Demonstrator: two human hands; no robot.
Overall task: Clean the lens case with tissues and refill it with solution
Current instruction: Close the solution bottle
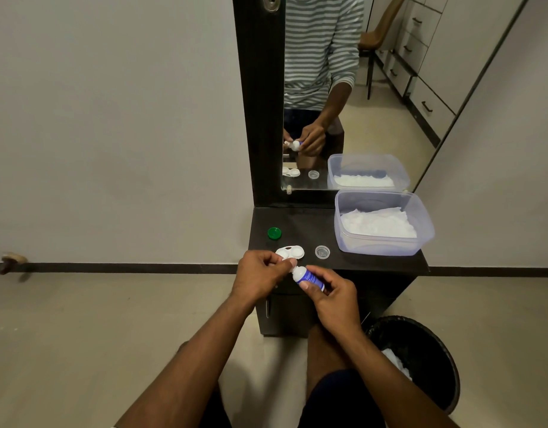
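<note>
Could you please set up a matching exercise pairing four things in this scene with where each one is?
Things:
1. green cap
2. clear cap
3. tissues
4. bottle

Places:
A. in the plastic tub
B. held in the right hand, left hand at its tip
C. on the shelf, left of the lens case
D. on the shelf, right of the lens case

Pairs: 1-C, 2-D, 3-A, 4-B
</note>
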